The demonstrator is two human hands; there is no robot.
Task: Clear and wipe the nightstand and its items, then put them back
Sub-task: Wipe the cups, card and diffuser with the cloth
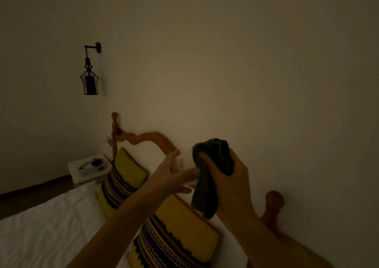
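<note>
At frame centre my left hand (176, 171) grips a small white jar (181, 163) steady, so my right hand (229, 177) can rub it with the bunched dark green cloth (213, 165).

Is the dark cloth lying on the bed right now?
No, the dark cloth is gripped in the right hand, pressed against the pale item held by the left hand.

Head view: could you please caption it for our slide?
Left hand holds small white object while right hand wipes it with dark green cloth above bed.
</note>
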